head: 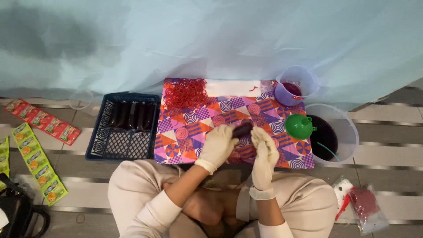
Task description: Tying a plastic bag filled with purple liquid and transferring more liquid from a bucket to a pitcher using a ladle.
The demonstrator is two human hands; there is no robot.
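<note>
**Gloved hands close on a dark filled pouch over the patterned mat**

Head view: both hands are in white gloves. The left hand (pixel 218 147) is wrapped round the lower end of a small dark pouch (pixel 243 129), and the right hand (pixel 264 152) pinches close beside its neck, fingers curled on it. The pouch sits just above the bright patterned mat (pixel 189 128), mid-scene.

The risk, as I judge it: the pouch looks full and soft, so a hard squeeze or a loose neck could spill dark liquid onto the mat or the lap below. The green funnel (pixel 299 126) perches on the rim of the clear bucket (pixel 348 128) of dark liquid at right; an elbow could tip it.

Red rubber bands (pixel 186 92) lie heaped at the far side. Left, a blue basket (pixel 99 145) holds finished dark pouches. The floor is grey planks, with a pale blue sheet beyond.
</note>
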